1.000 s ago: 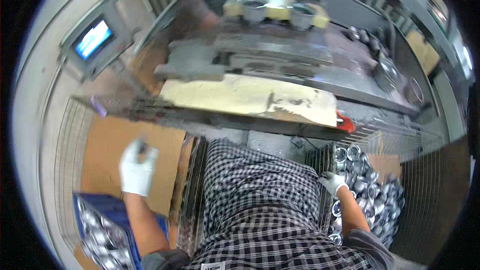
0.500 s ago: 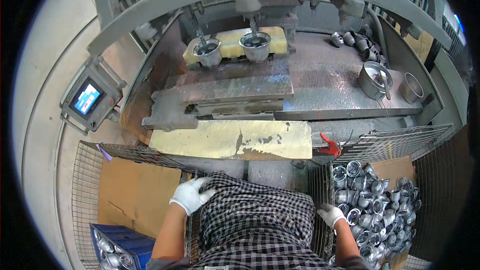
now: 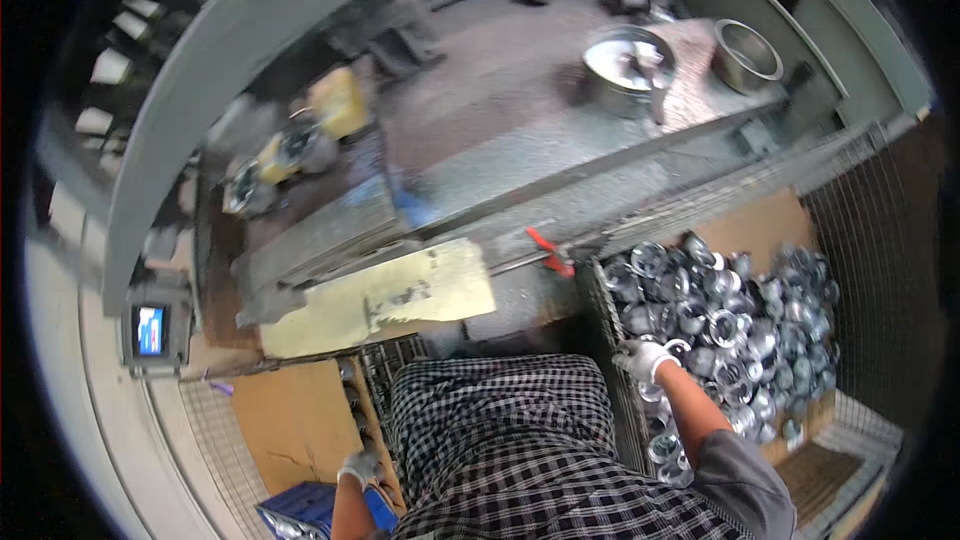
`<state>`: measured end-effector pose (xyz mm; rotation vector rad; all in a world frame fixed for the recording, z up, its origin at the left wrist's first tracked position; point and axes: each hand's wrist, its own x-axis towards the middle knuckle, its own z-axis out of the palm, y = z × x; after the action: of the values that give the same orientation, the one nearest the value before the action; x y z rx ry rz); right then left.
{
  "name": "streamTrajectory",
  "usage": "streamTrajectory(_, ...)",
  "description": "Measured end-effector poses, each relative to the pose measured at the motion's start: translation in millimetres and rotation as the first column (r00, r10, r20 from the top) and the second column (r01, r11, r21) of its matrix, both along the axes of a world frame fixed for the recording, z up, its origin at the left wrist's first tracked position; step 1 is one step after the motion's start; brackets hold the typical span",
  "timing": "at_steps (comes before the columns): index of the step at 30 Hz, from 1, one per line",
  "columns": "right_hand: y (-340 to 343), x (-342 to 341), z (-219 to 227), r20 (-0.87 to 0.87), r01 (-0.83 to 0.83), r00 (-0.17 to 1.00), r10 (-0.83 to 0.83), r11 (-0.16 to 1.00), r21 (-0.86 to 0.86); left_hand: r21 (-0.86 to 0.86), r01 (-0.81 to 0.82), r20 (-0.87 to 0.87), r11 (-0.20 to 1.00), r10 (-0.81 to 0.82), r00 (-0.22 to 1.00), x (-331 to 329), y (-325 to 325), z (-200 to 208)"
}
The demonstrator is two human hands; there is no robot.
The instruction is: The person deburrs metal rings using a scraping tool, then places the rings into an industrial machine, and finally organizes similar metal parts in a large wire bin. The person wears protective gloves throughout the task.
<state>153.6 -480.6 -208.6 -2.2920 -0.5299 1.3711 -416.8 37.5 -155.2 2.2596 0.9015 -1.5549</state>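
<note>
My right hand (image 3: 645, 358), in a white glove, is at the left side of a wire basket (image 3: 618, 335) heaped with shiny metal cup-shaped parts (image 3: 725, 328). Its fingers are apart and bent over the parts nearest the rim, and no part is visibly lifted in it. Low on the left, my gloved left hand (image 3: 360, 465) is beside the edge of a cardboard sheet (image 3: 290, 420), just above a blue crate (image 3: 325, 502) with metal parts in it. Blur and shade hide the left fingers. A few round metal parts (image 3: 352, 395) show in the gap next to the cardboard.
Ahead stands a machine bed with a yellowish board (image 3: 385, 300) along its front and two blurred metal cups (image 3: 305, 145) by yellow blocks. A pot (image 3: 630, 75) and metal bowl (image 3: 748, 55) sit at the right. Red-handled pliers (image 3: 550, 252) hang near the basket; a control screen (image 3: 150, 330) is left.
The view has swung to the right. My left hand has dropped from my apron to beside the cardboard and crate. My right hand has moved forward onto the edge of the parts basket.
</note>
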Motion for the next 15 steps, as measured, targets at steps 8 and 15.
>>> streamTrajectory(8, -148.7, -157.8, -86.3, -0.312, -0.196, 0.939, 0.148, 0.972, -0.128, -0.141, -0.812, -0.345, 0.566, 0.741, 0.576, 15.9, -43.8, 17.4)
streamTrajectory(15, -136.7, -170.0, -2.9, -0.4, 0.155, 0.884, -0.244, 0.958, -0.241, -0.24, -0.849, 0.281, 0.47, 0.871, 0.402, 164.1, -17.3, 31.3)
